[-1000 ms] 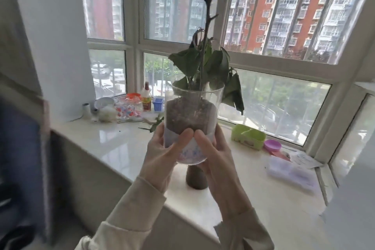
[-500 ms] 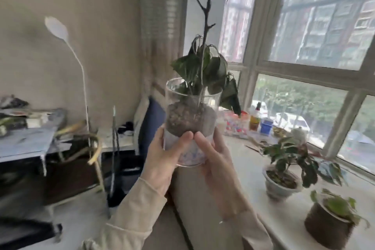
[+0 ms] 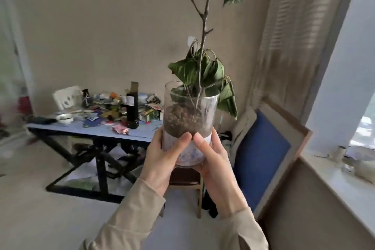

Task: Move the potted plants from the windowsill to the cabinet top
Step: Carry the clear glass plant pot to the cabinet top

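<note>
I hold a clear glass pot (image 3: 189, 113) upright at chest height in the middle of the view. It has white pebbles below and brown soil above, with a thin bare stem and drooping green leaves (image 3: 203, 71). My left hand (image 3: 162, 160) wraps its lower left side and my right hand (image 3: 215, 162) wraps its lower right side and base, thumbs nearly touching in front. The windowsill (image 3: 349, 184) runs along the right edge, away from the pot. No cabinet top is recognisable in view.
A blue table (image 3: 113, 131) on black crossed legs stands ahead to the left, cluttered with papers, a bowl and a tall dark box (image 3: 132, 107). A blue framed board (image 3: 261, 154) leans against the wall under the curtain. A small wooden stool (image 3: 187, 180) stands below the pot.
The view has swung left from the window into the room. The pot stays in both hands in the same grip. The other potted plants on the sill have left the view.
</note>
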